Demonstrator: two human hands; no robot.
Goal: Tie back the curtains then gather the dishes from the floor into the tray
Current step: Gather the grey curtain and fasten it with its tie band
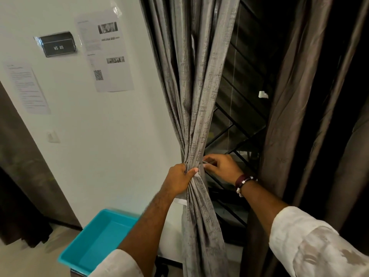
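Note:
A grey textured curtain (196, 80) hangs in the middle and is bunched tight at waist height. My left hand (179, 179) is clenched around that bunch from the left. A pale tie-back strap (180, 200) hangs below this hand. My right hand (221, 166) is at the right side of the bunch, fingers pinching a thin light strip of the strap against the fabric. A turquoise tray (93, 239) sits low at the left, under my left forearm, with nothing visible in it. No dishes are in view.
A second, darker brown curtain (299, 116) hangs on the right. Between the curtains a dark window with black diagonal bars (239, 124) shows. The white wall (99, 136) at the left carries taped papers and a black sign reading WS 05.

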